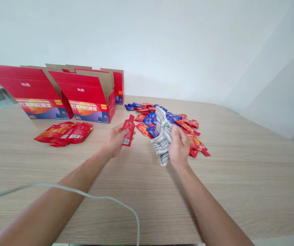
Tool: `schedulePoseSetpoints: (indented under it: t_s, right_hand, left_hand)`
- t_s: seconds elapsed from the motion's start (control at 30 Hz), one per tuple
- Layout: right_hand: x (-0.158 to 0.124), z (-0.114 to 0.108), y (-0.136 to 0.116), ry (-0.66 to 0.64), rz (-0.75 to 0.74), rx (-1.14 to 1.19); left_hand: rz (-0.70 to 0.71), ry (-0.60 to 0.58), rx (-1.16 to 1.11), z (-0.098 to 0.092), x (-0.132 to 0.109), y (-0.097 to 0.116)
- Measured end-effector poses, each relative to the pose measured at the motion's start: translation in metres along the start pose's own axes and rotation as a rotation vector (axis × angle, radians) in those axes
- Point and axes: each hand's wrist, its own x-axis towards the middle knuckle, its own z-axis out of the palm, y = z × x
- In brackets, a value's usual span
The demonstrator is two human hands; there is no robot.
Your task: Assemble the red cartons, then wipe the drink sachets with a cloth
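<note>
My left hand (pixel 115 140) is closed on a red pouch (pixel 129 130) with a barcode near its lower end, held up over the middle of the table. In my right hand (pixel 179 145) is a grey-and-white striped cloth (pixel 163 136), bunched and hanging from the fingers. Just beyond the cloth lies a loose heap of blue pouches (pixel 149 120) and red pouches (pixel 195 142). To the left of my left hand rests a small pile of red pouches (pixel 67 132), some showing barcodes.
Red and blue cartons (pixel 88 99) with raised flaps stand at the back left, another carton (pixel 43 95) beside them. A white cable (pixel 85 193) crosses the near left, in front of my left forearm. The wooden table (pixel 252 164) meets a white wall behind.
</note>
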Motion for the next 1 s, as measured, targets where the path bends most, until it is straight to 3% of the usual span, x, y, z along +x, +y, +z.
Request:
schedulePoseSetpoints:
  t_s: [0.13, 0.2, 0.3, 0.43, 0.63, 0.73, 0.83, 0.9, 1.0]
  right_hand:
    - [-0.013, 0.017, 0.001, 0.014, -0.207, -0.101]
    - [-0.023, 0.029, 0.004, -0.088, -0.318, -0.184]
    - [-0.043, 0.046, 0.009, -0.286, -0.337, -0.300]
    - [-0.066, 0.054, 0.002, -0.402, -0.341, -0.308]
    - [-0.080, 0.057, -0.030, -0.523, -0.382, -0.136]
    - [-0.074, 0.056, -0.036, -0.611, -0.213, 0.029]
    - [-0.064, 0.050, -0.032, -0.676, 0.205, 0.310]
    - [-0.056, 0.045, -0.028, -0.595, 0.477, 0.506]
    - [-0.045, 0.038, -0.023, -0.369, 0.680, 0.678]
  left_hand:
    - [-0.443, 0.129, -0.768, 0.041, -0.025, 0.022]
    - [-0.484, 0.119, -0.927, 0.063, -0.040, 0.030]
    - [-0.541, 0.191, -1.047, 0.084, -0.057, 0.038]
    - [-0.670, 0.265, -1.125, 0.076, -0.055, 0.046]
    - [-0.538, 0.179, -1.092, 0.038, -0.029, 0.046]
    - [-0.511, 0.228, -1.006, 0.028, -0.023, 0.039]
    - [-0.528, 0.346, -0.972, 0.020, -0.021, 0.035]
    - [-0.490, 0.385, -0.995, 0.018, -0.018, 0.035]
    - [-0.436, 0.399, -1.016, 0.021, -0.017, 0.039]
